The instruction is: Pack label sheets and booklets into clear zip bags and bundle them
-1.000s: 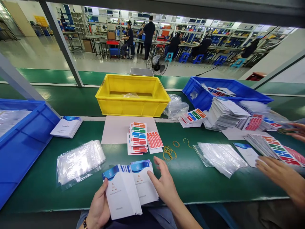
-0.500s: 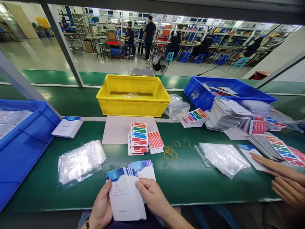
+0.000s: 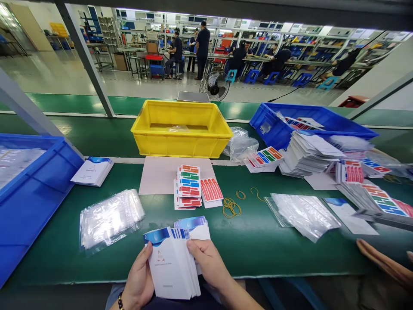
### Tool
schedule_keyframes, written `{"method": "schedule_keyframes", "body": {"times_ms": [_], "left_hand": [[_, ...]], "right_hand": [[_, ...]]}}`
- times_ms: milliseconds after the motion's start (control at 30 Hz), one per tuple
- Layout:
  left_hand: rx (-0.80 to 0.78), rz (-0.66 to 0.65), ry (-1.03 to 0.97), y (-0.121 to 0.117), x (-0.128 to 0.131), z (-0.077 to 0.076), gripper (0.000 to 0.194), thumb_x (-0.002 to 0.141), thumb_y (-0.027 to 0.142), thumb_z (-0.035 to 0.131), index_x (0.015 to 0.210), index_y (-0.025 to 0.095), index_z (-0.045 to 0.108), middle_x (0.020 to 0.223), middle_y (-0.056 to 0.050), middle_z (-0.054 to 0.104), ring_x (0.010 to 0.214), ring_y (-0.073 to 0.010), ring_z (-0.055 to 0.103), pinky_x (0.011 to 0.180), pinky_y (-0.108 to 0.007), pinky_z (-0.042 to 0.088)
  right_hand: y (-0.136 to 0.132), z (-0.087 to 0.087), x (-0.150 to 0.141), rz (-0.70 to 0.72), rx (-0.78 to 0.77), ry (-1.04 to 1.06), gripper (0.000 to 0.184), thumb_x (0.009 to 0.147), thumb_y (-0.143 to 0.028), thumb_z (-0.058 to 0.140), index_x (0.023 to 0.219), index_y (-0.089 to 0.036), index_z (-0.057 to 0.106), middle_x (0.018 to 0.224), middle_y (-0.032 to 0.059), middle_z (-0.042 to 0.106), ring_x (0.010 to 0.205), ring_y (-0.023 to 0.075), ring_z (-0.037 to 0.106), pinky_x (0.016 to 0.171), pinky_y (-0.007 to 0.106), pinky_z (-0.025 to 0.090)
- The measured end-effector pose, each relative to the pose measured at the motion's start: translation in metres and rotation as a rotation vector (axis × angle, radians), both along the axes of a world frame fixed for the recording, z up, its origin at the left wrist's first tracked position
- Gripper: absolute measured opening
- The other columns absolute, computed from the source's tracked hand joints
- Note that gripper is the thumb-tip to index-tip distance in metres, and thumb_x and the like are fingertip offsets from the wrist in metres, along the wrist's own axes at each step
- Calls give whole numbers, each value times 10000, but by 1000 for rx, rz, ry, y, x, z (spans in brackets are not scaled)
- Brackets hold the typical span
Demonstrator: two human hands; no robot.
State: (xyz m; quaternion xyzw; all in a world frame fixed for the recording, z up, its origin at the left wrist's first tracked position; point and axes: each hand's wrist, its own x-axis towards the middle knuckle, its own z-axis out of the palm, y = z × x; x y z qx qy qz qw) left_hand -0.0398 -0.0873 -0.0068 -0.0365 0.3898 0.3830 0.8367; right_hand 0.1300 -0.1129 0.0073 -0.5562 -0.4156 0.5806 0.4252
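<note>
My left hand (image 3: 138,280) and my right hand (image 3: 209,262) both grip a stack of white booklets with blue tops (image 3: 171,267) at the near edge of the green table (image 3: 251,241). A second pile of the same booklets (image 3: 193,226) lies just behind the held stack. Beyond it sit colour label sheets (image 3: 189,187), red label sheets (image 3: 211,189) and yellow rubber bands (image 3: 230,206). Clear plastic bags (image 3: 109,219) lie to the left.
A yellow bin (image 3: 180,129) stands at the middle back, blue bins at the left (image 3: 29,193) and back right (image 3: 309,122). Bags (image 3: 303,213), booklets and label stacks (image 3: 309,155) fill the right side. A co-worker's fingers (image 3: 383,262) show at the right edge.
My right hand closed onto the booklet stack and squared it against my left hand. The co-worker's hands drew back from the table toward the right edge.
</note>
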Motion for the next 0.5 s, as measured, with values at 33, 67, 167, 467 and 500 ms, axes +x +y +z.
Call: {"method": "schedule_keyframes", "body": {"times_ms": [33,67,167,467,500], "left_hand": [[-4,0,-5,0,0,0,142,718,259,673,785,137,702,756,-69,745,828,-280,680,869,-408,477],[-10,0,-11,0,0,0,146,717,260,675,794,139,703,758,-69,745,830,-282,680,870,-410,476],[-22,7,-10,-1,-1,0,149,712,261,679,795,139,704,765,-73,745,840,-286,677,874,-414,472],[-13,3,19,-2,1,-3,139,727,270,661,725,133,687,733,-74,739,845,-286,673,865,-406,475],[-11,1,23,-2,1,-3,139,731,269,657,722,133,686,724,-74,738,837,-284,675,863,-403,476]], "right_hand": [[0,0,-1,-14,-11,38,532,768,-624,430,483,-177,393,514,-27,343,521,107,317,496,236,284],[0,-1,-2,-25,-18,66,537,766,-629,435,483,-174,409,510,-25,355,526,111,332,506,238,301],[0,-2,-3,-40,-23,85,542,771,-626,438,478,-171,413,502,-27,355,521,110,340,515,241,321],[-2,5,-8,-83,132,-115,285,849,-404,418,728,-164,514,652,-18,475,604,122,423,571,218,372],[-3,5,-9,-91,138,-112,266,854,-388,414,767,-163,525,669,-13,496,615,127,448,580,219,384]]}}
